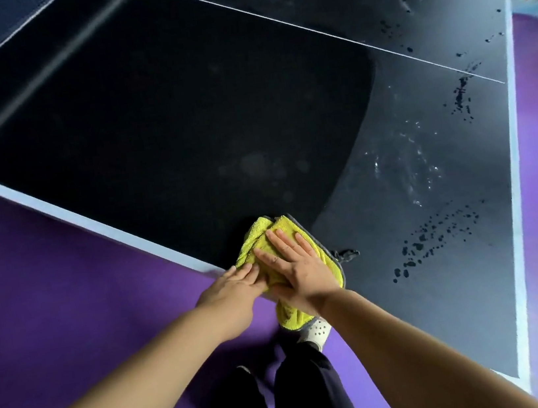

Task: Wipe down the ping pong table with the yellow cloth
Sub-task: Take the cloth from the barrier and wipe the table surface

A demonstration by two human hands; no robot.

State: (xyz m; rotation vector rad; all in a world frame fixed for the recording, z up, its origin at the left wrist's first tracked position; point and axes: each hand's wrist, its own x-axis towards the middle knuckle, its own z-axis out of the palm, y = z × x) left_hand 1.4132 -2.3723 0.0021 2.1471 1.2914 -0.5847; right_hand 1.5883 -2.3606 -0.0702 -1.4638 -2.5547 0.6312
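A folded yellow cloth with a grey hem lies at the near edge of the dark ping pong table, part of it hanging over the edge. My right hand presses flat on top of the cloth with fingers spread. My left hand lies beside it, straight fingers touching the cloth's left side at the table edge. The table's left part looks darker and wet; the right part is duller with droplets and smears.
A white centre line crosses the table. Pale blue-white border strips run along the near edge and right edge. Purple floor lies below; my dark trousers and a white shoe are underneath.
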